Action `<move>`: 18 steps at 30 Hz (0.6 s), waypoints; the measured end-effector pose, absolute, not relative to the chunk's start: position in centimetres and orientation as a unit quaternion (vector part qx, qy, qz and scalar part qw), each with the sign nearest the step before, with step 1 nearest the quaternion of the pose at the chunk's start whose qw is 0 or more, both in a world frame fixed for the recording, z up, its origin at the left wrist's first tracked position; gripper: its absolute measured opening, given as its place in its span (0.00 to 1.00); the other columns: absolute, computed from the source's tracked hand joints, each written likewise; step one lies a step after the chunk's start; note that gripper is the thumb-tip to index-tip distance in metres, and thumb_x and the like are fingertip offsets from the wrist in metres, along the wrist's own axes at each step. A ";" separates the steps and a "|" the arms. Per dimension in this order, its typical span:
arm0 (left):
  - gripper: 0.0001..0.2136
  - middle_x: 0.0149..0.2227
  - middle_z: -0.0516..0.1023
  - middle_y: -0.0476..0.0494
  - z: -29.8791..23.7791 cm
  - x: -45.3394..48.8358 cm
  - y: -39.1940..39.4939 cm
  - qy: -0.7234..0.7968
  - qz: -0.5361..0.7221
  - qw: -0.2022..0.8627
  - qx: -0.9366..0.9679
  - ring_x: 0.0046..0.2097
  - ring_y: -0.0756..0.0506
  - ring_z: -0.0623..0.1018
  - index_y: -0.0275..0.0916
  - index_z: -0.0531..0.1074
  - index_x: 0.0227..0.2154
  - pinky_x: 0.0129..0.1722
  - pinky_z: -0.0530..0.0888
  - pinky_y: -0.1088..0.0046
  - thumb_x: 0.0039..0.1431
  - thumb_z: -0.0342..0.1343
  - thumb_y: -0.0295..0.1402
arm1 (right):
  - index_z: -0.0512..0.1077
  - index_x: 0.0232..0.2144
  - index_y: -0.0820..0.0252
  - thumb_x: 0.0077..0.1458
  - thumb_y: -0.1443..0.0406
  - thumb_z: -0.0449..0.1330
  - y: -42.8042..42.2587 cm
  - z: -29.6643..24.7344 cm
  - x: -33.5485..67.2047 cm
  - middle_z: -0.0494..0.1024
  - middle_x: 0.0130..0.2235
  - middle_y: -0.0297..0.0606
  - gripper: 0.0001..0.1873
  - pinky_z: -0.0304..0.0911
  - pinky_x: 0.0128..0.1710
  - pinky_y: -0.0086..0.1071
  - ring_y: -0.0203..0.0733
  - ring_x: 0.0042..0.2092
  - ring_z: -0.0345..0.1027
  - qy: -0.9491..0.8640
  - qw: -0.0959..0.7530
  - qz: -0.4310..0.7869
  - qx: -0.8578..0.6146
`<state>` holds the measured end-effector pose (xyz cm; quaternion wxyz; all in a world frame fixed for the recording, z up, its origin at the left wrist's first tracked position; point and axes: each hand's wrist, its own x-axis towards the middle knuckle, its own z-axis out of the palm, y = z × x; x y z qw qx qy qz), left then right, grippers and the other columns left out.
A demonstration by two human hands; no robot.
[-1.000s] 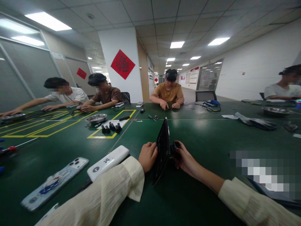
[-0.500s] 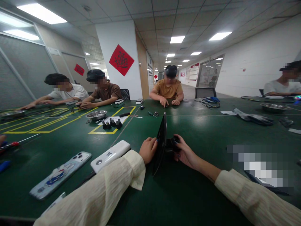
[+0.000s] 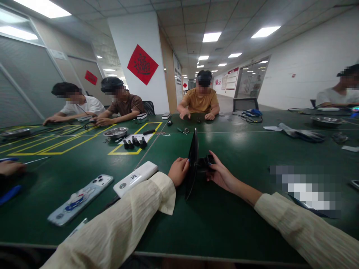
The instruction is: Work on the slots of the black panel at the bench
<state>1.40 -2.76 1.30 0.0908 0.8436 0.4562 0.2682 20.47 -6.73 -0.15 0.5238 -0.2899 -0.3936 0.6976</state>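
Grip: our left hand (image 3: 178, 170) holds the black panel (image 3: 192, 164) upright; right hand (image 3: 220, 172) grips its black fitting (image 3: 205, 163).
The panel shows edge-on, its faces hidden; the white power bank (image 3: 136, 178) lies at 9 o'clock.

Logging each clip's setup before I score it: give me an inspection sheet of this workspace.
Surface: green table, yellow tape outlines at left.
Job's things: thin black panel held upright on edge; small black part behind it.
Clutter: two phones, white power bank, steel bowl.
Hands: left hand grips the panel; right hand holds the part.
Cables: blue and black bundle, far side.
Surroundings: several seated people; red wall decoration.
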 end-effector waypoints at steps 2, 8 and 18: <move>0.18 0.30 0.72 0.42 1.3 1.4 -2.8 0.453 0.265 0.092 0.846 0.38 0.45 0.70 0.37 0.68 0.28 0.40 0.68 0.68 0.61 0.33 0.35 | 0.40 0.59 0.41 0.45 0.66 0.59 -6.6 -0.3 20.6 0.70 0.35 0.33 0.44 0.59 0.26 0.31 0.35 0.28 0.64 -0.390 0.527 0.700 -0.282; 0.19 0.29 0.72 0.41 1.2 1.4 -2.8 0.460 0.253 0.091 0.846 0.36 0.44 0.70 0.36 0.68 0.28 0.38 0.68 0.68 0.61 0.33 0.35 | 0.38 0.60 0.42 0.45 0.66 0.60 -6.9 0.0 20.4 0.71 0.36 0.34 0.47 0.61 0.32 0.33 0.37 0.31 0.68 -0.389 0.530 0.703 -0.271; 0.19 0.30 0.72 0.43 0.9 1.3 -2.8 0.448 0.262 0.089 0.850 0.37 0.45 0.69 0.38 0.67 0.29 0.40 0.68 0.68 0.62 0.31 0.35 | 0.42 0.59 0.41 0.44 0.67 0.61 -6.9 -0.1 20.3 0.69 0.43 0.34 0.45 0.64 0.34 0.35 0.39 0.36 0.69 -0.383 0.540 0.698 -0.274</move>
